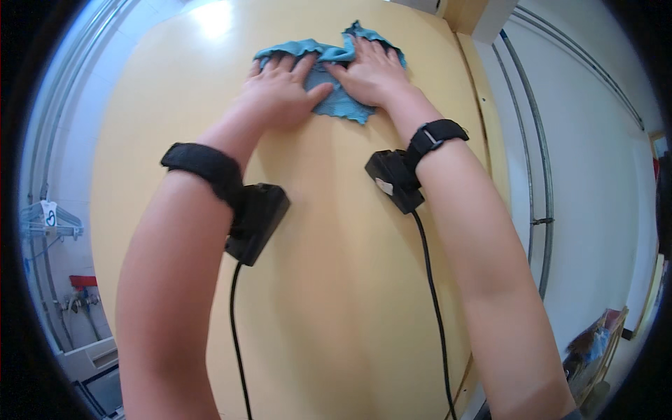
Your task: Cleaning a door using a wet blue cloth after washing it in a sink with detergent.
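Observation:
A blue ribbed cloth [344, 105] lies bunched against a broad, pale yellow door-like panel [315, 280]. My left hand [278, 96] presses on the cloth's left part, fingers spread and their tips tucked under its folded upper edge. Beside it, my right hand [374, 75] lies flat on the right part, fingers stretched upward with the tips partly covered by cloth. The two thumbs point toward each other over the cloth's middle. Each wrist wears a black strap with a small black box, and a cable hangs from each box.
A wooden frame [483, 105] borders the panel on the right, beside a white wall with grey pipes [535, 140]. Blue hangers [56, 222] hang at the left, above taps with a red part [82, 281]. Brooms or similar items [591, 346] lean at the lower right.

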Demonstrator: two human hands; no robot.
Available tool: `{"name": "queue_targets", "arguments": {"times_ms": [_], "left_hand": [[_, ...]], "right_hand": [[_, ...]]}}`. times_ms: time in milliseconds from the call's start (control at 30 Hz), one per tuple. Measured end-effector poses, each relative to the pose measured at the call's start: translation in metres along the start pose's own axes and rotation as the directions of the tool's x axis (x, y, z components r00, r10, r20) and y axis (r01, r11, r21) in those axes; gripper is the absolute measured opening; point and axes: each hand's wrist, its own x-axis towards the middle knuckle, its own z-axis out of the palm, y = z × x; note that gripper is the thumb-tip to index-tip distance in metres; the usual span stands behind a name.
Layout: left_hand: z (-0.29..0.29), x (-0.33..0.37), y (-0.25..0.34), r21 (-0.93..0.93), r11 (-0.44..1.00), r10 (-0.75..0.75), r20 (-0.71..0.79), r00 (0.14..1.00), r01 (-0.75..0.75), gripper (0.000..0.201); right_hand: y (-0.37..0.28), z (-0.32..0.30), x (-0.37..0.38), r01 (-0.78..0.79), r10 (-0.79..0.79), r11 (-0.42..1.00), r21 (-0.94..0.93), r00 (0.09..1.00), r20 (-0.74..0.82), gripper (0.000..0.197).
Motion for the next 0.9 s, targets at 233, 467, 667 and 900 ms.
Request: {"name": "queue_targets", "arguments": {"times_ms": [233, 467, 667, 900], "left_hand": [[-0.008, -0.050, -0.076, 0.043, 0.994, -0.099, 0.015, 0.995, 0.098, 0.068], [-0.014, -0.100, -0.083, 0.024, 0.997, -0.079, -0.020, 0.997, 0.080, 0.063], [-0.032, -0.156, -0.053, -0.066, 0.995, 0.080, 0.138, 0.987, -0.071, 0.063], [-0.032, -0.171, -0.043, -0.136, 0.953, 0.278, 0.037, 0.960, -0.271, 0.064]], "right_hand": [[-0.088, 0.007, 0.005, 0.160, -0.158, 0.984, 0.078, 0.987, -0.026, 0.077], [-0.115, 0.003, -0.030, 0.280, -0.281, 0.955, 0.097, 0.960, -0.006, 0.073], [-0.114, 0.000, -0.101, 0.382, -0.377, 0.919, 0.098, 0.924, -0.068, 0.069], [-0.105, -0.013, -0.139, 0.346, -0.342, 0.923, 0.167, 0.938, -0.051, 0.068]]}}
